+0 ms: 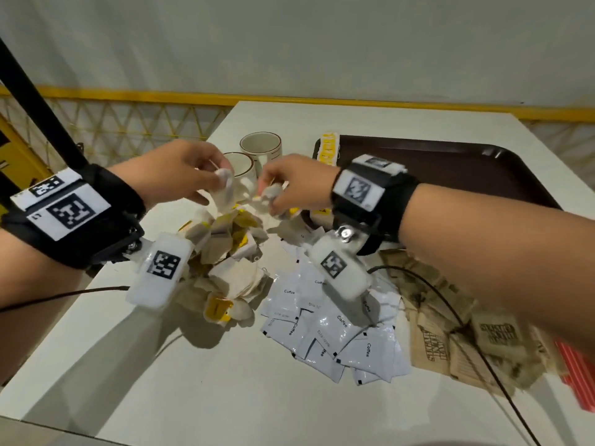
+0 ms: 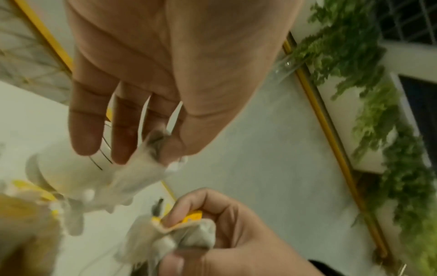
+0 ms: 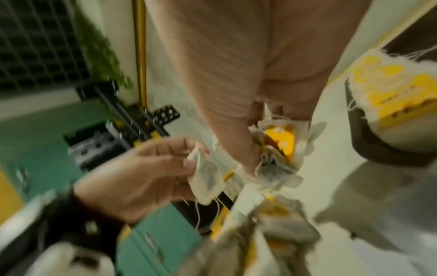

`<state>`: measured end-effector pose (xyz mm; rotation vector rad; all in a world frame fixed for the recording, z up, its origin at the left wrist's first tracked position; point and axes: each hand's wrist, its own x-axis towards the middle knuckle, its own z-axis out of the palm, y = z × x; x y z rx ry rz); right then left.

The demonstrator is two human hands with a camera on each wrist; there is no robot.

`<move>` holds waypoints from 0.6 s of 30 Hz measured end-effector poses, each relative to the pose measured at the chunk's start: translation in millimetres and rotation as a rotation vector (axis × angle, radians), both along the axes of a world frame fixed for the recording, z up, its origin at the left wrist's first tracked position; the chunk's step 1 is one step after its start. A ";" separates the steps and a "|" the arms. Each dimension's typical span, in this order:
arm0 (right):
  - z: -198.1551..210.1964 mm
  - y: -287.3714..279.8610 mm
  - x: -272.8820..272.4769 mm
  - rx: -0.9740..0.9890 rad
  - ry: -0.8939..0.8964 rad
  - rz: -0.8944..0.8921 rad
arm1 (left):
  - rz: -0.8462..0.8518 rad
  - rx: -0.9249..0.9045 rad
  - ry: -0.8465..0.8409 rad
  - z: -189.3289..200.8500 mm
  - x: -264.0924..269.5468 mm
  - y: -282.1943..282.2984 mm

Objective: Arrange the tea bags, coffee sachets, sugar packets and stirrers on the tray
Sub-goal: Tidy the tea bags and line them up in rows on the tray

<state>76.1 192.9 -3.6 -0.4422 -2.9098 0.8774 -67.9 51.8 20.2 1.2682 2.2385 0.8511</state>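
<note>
Both hands hover over a heap of tea bags (image 1: 225,252) with yellow tags on the white table. My left hand (image 1: 217,180) pinches one tea bag (image 1: 225,191) by its top, also seen in the left wrist view as a pale tea bag (image 2: 139,171). My right hand (image 1: 273,202) grips a small bunch of tea bags (image 3: 276,156) with yellow tags. White coffee sachets (image 1: 331,323) lie in a heap in front, brown sugar packets (image 1: 450,336) to the right, red stirrers (image 1: 576,375) at the right edge. A dark brown tray (image 1: 450,162) holds a row of tea bags (image 1: 329,149) at its left end.
Two white mugs (image 1: 260,144) (image 1: 240,165) stand behind the hands, left of the tray. Black cables (image 1: 450,317) run across the packets and the table. A yellow lattice railing (image 1: 128,123) is behind the table.
</note>
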 end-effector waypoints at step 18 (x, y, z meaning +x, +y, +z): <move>-16.0 22.5 153.1 -1.695 0.690 -0.623 | 0.070 0.505 -1.120 -47.2 156.8 81.7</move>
